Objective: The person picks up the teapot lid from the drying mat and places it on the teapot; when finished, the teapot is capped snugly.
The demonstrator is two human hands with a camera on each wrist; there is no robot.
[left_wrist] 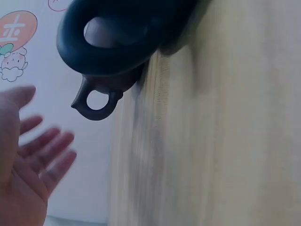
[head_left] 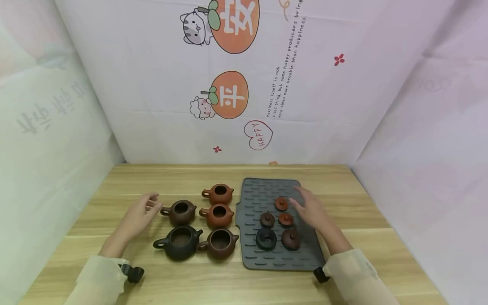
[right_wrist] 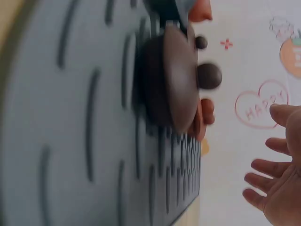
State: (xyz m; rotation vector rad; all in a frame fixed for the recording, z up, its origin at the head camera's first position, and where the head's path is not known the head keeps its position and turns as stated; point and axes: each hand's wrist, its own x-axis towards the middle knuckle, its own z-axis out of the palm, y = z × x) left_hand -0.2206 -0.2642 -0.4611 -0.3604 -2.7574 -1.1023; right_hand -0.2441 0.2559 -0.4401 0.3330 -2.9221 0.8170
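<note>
My left hand (head_left: 140, 215) is held over the table at the left, its fingers loosely spread and holding nothing. Closest to it is the handle of a dark brown teapot (head_left: 183, 220); a black teapot (head_left: 179, 253) stands nearer me. Two reddish teapots (head_left: 217, 222) and a brown teapot (head_left: 221, 254) form a column beside these, all without lids. On the right, my right hand (head_left: 313, 211), fingers apart and empty, hovers at the grey mat's right edge, next to an orange-red lid (head_left: 281, 204). Another orange-red lid (head_left: 286, 219), a brown lid (head_left: 267, 220), a black lid (head_left: 266, 245) and a dark brown lid (head_left: 291, 240) lie nearby.
The grey ridged mat (head_left: 263, 263) lies under the lids, right of the teapots. Around the wooden table (head_left: 183, 284), white printed cloth (head_left: 160, 84) hangs at the back and both sides. Each wrist carries a small black camera (head_left: 133, 273).
</note>
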